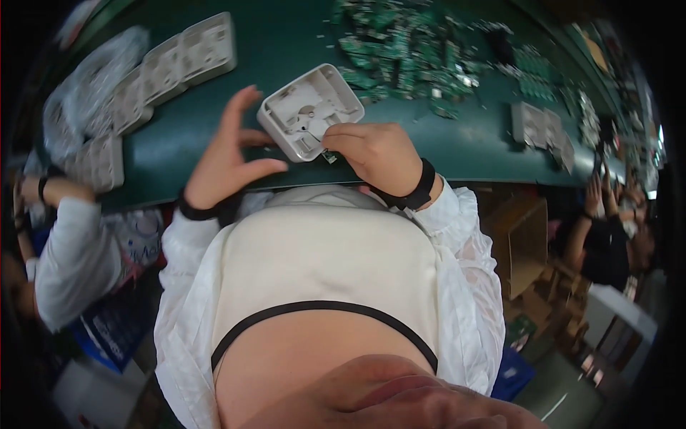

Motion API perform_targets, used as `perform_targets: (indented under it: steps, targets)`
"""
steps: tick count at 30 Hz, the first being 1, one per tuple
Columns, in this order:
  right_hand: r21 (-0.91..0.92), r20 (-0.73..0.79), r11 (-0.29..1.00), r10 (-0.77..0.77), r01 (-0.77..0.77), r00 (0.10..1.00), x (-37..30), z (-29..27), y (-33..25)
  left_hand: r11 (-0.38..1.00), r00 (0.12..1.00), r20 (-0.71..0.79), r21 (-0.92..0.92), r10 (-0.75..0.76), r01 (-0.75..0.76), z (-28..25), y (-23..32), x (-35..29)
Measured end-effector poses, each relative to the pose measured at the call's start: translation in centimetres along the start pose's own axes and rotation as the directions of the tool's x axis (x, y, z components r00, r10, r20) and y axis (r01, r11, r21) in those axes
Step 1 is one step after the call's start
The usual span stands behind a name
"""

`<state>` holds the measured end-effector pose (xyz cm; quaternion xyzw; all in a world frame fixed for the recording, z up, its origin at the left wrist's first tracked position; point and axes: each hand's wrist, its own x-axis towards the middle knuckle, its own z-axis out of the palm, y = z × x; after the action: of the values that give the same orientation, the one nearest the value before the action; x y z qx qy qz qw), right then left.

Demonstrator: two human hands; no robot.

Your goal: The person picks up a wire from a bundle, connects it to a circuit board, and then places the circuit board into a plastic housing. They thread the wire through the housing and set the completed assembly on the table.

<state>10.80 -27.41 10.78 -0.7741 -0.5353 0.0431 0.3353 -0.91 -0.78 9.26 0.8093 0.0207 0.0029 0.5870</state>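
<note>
A white square plastic housing [311, 107] lies open side up in front of me, with moulded posts, a round part and a thin dark wire inside. My right hand [379, 154] is closed at its near right edge, the fingertips pinched over the wall; the thumb is hidden. Just below those fingers a small green circuit board [329, 157] shows outside the wall. Beside the housing's left side, my left hand [232, 154] is open, thumb and index finger spread apart. Some of its fingers reach toward the housing's near left corner; whether they touch it I cannot tell.
On the green table [443, 154], several similar housings [189, 57] stand in a row at the left, beside clear plastic bags [100, 79]. Green circuit boards [407, 50] are heaped at the back. More housings [537, 125] sit right. A co-worker's arm [71, 236] is at the left; cardboard box [522, 239] lower right.
</note>
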Motion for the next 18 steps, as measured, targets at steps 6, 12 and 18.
perform_targets:
  steps: [6,12,18]
  targets:
    - [-0.226,-0.26,0.951,0.149,-0.21,0.954,-7.8,-8.9,2.1,0.832,0.927,-0.305,0.555,0.22,-0.015,-7.1,-0.5,3.4]
    - [-0.281,-0.451,0.775,0.414,-0.566,0.791,-17.8,-12.8,7.5,0.517,0.913,-0.341,0.836,0.222,0.187,-9.5,-3.2,7.3]
    - [-0.252,-0.45,0.714,0.511,-0.654,0.732,-21.4,-12.5,12.2,0.305,0.896,-0.434,0.87,0.096,0.389,-8.8,-4.9,9.4]
